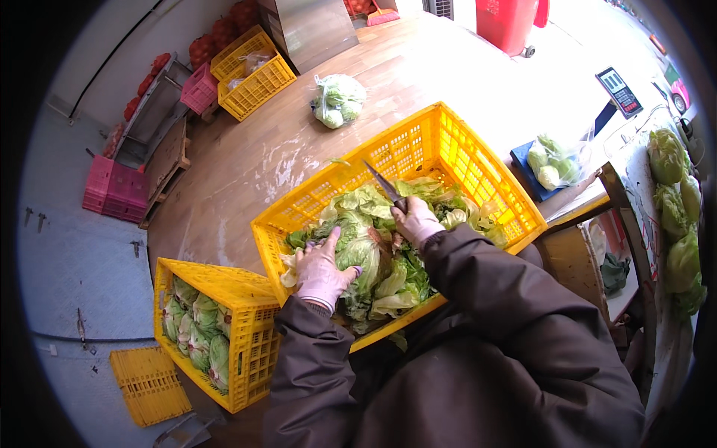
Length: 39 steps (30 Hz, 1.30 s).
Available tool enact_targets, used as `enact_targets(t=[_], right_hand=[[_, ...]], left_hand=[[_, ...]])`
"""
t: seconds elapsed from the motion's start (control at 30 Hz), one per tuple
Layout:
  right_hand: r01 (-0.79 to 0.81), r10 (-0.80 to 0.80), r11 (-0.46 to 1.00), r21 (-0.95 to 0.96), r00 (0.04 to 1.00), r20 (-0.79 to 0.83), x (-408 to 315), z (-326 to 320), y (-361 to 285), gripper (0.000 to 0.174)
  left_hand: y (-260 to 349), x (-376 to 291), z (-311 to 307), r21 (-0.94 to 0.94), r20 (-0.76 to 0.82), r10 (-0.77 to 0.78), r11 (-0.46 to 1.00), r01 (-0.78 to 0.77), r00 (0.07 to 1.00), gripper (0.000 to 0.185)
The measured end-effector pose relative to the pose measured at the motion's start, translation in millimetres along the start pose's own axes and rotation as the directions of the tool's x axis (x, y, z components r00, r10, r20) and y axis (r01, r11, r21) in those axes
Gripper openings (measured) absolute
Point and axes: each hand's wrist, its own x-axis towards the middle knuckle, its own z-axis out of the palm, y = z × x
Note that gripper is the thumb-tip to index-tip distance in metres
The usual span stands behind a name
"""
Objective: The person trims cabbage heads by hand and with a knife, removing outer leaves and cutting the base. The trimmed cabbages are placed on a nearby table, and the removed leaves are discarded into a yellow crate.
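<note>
A large yellow plastic crate (341, 162) stands before me, holding loose lettuce leaves (425, 190). Over it, my gloved left hand (325, 269) rests with spread fingers on a head of lettuce (361, 246) whose browned cut base faces right. My gloved right hand (414, 221) is closed round the dark handle of a knife (382, 182); its blade points up and left, above the leaves. Left of this crate, a second yellow crate (252, 336) is tipped on its side, with several lettuce heads (199, 330) stacked inside.
A bag of lettuce (339, 98) lies on the floor beyond the crate. Another bag (552, 162) sits on a blue scale (532, 173) at the right, near lettuces on a counter (680, 224). Pink crates (115, 187), a pallet (168, 162) and a red wheeled bin (507, 25) stand farther off.
</note>
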Motion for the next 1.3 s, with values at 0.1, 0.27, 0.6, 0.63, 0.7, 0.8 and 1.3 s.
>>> enact_targets(t=[0.1, 0.27, 0.6, 0.63, 0.7, 0.8, 1.3], right_hand=[[0.155, -0.203, 0.96, 0.235, 0.959, 0.197, -34.5, -29.6, 7.8, 0.041], [0.175, -0.147, 0.985, -0.003, 0.837, 0.528, -95.7, -17.7, -0.4, 0.044], [-0.067, 0.238, 0.935, -0.348, 0.846, 0.477, -30.8, 37.8, -11.6, 0.057], [-0.151, 0.332, 0.91, -0.387, 0.824, 0.46, -19.3, 42.8, -12.2, 0.057], [-0.244, 0.377, 0.906, -0.346, 0.837, 0.396, -9.7, 47.0, -5.7, 0.056], [-0.192, 0.333, 0.933, -0.304, 0.782, 0.527, -3.9, 37.9, 2.3, 0.058], [0.209, -0.164, 0.978, 0.023, 0.691, 0.703, -88.0, -3.5, -7.1, 0.044]], left_hand=[[-1.2, 9.6, 1.1, 0.065, -0.118, -0.004, 0.998, 0.011, 0.993, 0.084], [-24.8, 36.8, 4.0, -0.434, 0.162, -0.139, 0.879, 0.197, 0.977, 0.091], [-48.6, 39.4, 52.4, -0.55, 0.008, -0.13, 0.828, 0.113, 0.991, 0.074], [-44.8, 32.7, 56.8, -0.61, 0.036, -0.095, 0.787, 0.097, 0.995, 0.074], [-35.1, 12.8, 69.2, -0.55, -0.118, -0.165, 0.832, 0.073, 0.979, 0.073], [-39.1, -15.8, 83.0, -0.607, -0.343, -0.065, 0.777, -0.169, 0.937, 0.068], [-71.9, -16.5, 111.9, -0.851, -0.432, -0.194, 0.412, -0.326, 0.881, 0.061]])
